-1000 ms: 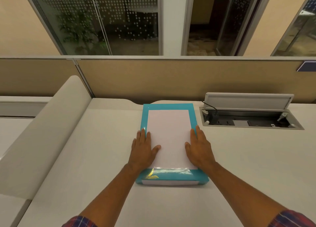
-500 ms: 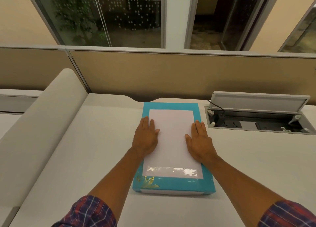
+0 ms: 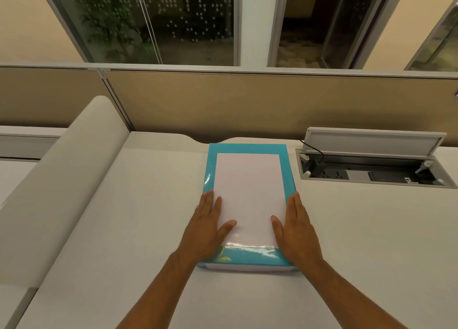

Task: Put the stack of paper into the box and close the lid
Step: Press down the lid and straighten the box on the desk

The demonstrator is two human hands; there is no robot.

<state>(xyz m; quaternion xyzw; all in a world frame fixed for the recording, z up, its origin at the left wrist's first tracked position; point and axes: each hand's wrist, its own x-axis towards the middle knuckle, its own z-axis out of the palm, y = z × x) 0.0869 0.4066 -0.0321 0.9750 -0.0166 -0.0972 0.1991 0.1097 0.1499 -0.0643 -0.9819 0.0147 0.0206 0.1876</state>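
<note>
A flat teal box [image 3: 247, 148] lies on the white desk, its lid down, with a clear window showing the white paper [image 3: 247, 187] inside. My left hand [image 3: 207, 227] rests flat on the lid's near left side, fingers spread, thumb on the window. My right hand [image 3: 296, 229] lies flat on the near right side in the same way. Both palms press on the lid; neither grips anything.
An open cable and socket hatch [image 3: 371, 172] with its raised flap [image 3: 371, 140] sits in the desk to the right of the box. A rounded white divider [image 3: 62, 180] runs along the left. A tan partition [image 3: 247, 100] stands behind the desk.
Both hands slid back along the lid toward its near end after having been further up it half a second ago. The box has stayed in place.
</note>
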